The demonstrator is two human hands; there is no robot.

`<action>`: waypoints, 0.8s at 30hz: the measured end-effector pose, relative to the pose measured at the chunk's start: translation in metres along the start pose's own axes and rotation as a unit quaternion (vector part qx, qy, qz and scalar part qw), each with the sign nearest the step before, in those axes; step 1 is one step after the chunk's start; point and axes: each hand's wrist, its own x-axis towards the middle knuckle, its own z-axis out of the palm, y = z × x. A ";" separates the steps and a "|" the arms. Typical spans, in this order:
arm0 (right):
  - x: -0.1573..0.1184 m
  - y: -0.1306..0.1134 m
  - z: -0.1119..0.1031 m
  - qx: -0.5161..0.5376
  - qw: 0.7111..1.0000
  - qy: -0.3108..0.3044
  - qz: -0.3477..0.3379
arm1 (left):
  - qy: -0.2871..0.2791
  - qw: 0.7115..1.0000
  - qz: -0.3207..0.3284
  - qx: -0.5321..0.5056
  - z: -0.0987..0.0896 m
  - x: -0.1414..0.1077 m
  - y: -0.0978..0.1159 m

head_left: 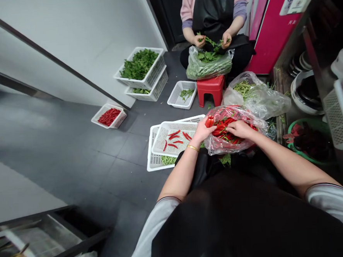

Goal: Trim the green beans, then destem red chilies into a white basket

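The left grip (pixel 200 131) is pinching a red chili (pixel 209 122) at the mouth of a clear plastic bag (pixel 216 147); the right grip (pixel 239 129) is spread over the bagged chilies (pixel 222 131), holding the bag open. A white plastic basket (pixel 171 125) is sitting just beside the left grip, within easy reach.

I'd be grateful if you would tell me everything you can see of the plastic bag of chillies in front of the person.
The bag is thin, clear and crumpled, with its mouth open upward. It is filled with glossy red chillies, which show through the film, and green stems show among them. The left hand and right hand both reach in at the mouth, touching the chillies. The bag sits low in front of the person's dark clothing, just right of a white plastic basket.
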 end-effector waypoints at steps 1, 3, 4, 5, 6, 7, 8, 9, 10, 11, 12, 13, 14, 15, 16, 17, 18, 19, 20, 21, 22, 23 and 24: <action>-0.005 0.010 -0.009 0.010 1.000 0.013 -0.007 | -0.017 0.999 0.015 0.031 0.007 0.006 -0.004; -0.014 0.025 -0.027 0.024 0.999 0.026 -0.021 | -0.050 0.994 0.037 0.087 0.024 0.018 -0.010; -0.016 0.031 -0.034 0.031 0.999 0.029 -0.027 | -0.067 0.991 0.044 0.107 0.032 0.023 -0.012; -0.016 0.036 -0.038 0.045 0.998 0.030 -0.031 | -0.081 0.988 0.050 0.122 0.039 0.028 -0.014; -0.015 0.041 -0.040 0.071 0.997 0.031 -0.029 | -0.092 0.985 0.052 0.133 0.044 0.033 -0.017; -0.013 0.046 -0.040 0.109 0.993 0.029 -0.016 | -0.102 0.983 0.049 0.143 0.048 0.036 -0.019; -0.011 0.049 -0.038 0.158 0.987 0.023 0.007 | -0.110 0.981 0.043 0.156 0.050 0.039 -0.022; -0.008 0.052 -0.034 0.212 0.977 0.011 0.035 | -0.116 0.978 0.036 0.172 0.050 0.040 -0.025; -0.006 0.055 -0.028 0.264 0.962 -0.005 0.064 | -0.119 0.975 0.029 0.187 0.049 0.040 -0.029; -0.005 0.056 -0.022 0.302 0.949 -0.010 0.092 | -0.121 0.972 0.026 0.200 0.047 0.040 -0.033; -0.006 0.057 -0.017 0.319 0.941 0.003 0.116 | -0.120 0.971 0.027 0.206 0.045 0.039 -0.036; -0.009 0.056 -0.011 0.311 0.940 0.038 0.138 | -0.114 0.972 0.030 0.203 0.044 0.037 -0.039; -0.014 0.055 -0.007 0.283 0.941 0.094 0.160 | -0.105 0.975 0.032 0.192 0.042 0.035 -0.042; -0.020 0.053 -0.003 0.244 0.940 0.156 0.182 | -0.096 0.980 0.029 0.174 0.041 0.034 -0.045; -0.026 0.050 0.001 0.207 0.935 0.205 0.202 | -0.088 0.984 0.021 0.155 0.041 0.033 -0.047; -0.031 0.046 0.004 0.185 0.931 0.226 0.218 | -0.083 0.987 0.010 0.137 0.041 0.032 -0.048; -0.034 0.041 0.008 0.183 0.932 0.217 0.227 | -0.080 0.989 -0.003 0.121 0.041 0.032 -0.048; -0.036 0.034 0.012 0.202 0.933 0.189 0.230 | -0.082 0.991 -0.015 0.106 0.041 0.032 -0.049; -0.034 0.028 0.017 0.239 0.932 0.150 0.227 | -0.087 0.992 -0.022 0.089 0.041 0.032 -0.048; -0.030 0.021 0.021 0.289 0.923 0.118 0.224 | -0.092 0.993 -0.026 0.072 0.041 0.032 -0.047; -0.025 0.015 0.025 0.347 0.905 0.101 0.225 | -0.095 0.993 -0.027 0.059 0.040 0.031 -0.045; -0.019 0.010 0.028 0.410 0.877 0.099 0.232 | -0.095 0.994 -0.026 0.054 0.040 0.031 -0.044; -0.013 0.006 0.030 0.472 0.841 0.105 0.244 | -0.090 0.994 -0.023 0.060 0.040 0.029 -0.042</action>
